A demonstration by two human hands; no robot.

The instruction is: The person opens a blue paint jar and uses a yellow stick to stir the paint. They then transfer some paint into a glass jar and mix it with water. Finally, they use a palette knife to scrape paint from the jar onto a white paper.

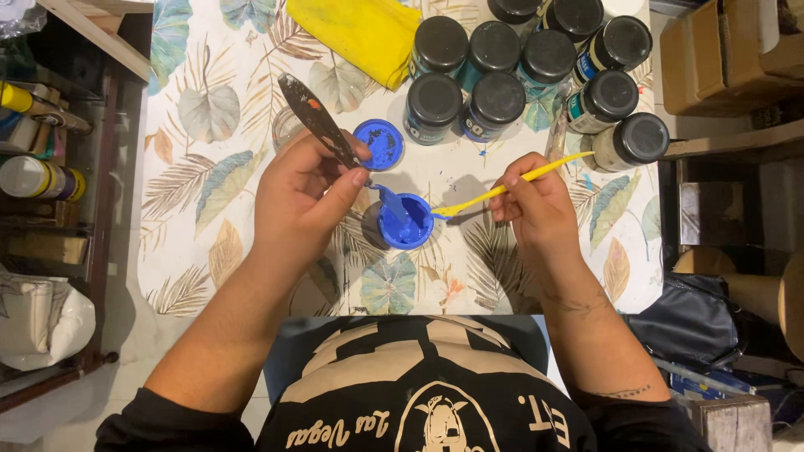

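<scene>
Nearest our chest, working outward across the leaf-printed tablecloth point(209, 117):

- Left hand point(297, 197): fingers and thumb pinched on the handle of a dark, paint-crusted palette knife point(316, 121); its blue-loaded tip dips toward the jar below.
- Right hand point(536, 205): fingers closed in a pinch around a thin yellow plastic stick point(511, 186), whose near end touches the jar's rim.
- Small open jar of bright blue paint point(406, 222): stands between our two hands, upright, just beyond the table's near edge.
- Step in hand, as we judge it: working or lifting blue paint at the jar with both tools.
- Next move, as we judge it: calls for a steady jar and a slow lift, lest paint drip on the cloth.
- Round blue lid point(378, 144): lies inside-up, just beyond the jar.
- Cluster of black-capped paint bottles point(519, 75): farther back, right of centre.
- Folded yellow cloth point(364, 33): at the far edge.
</scene>
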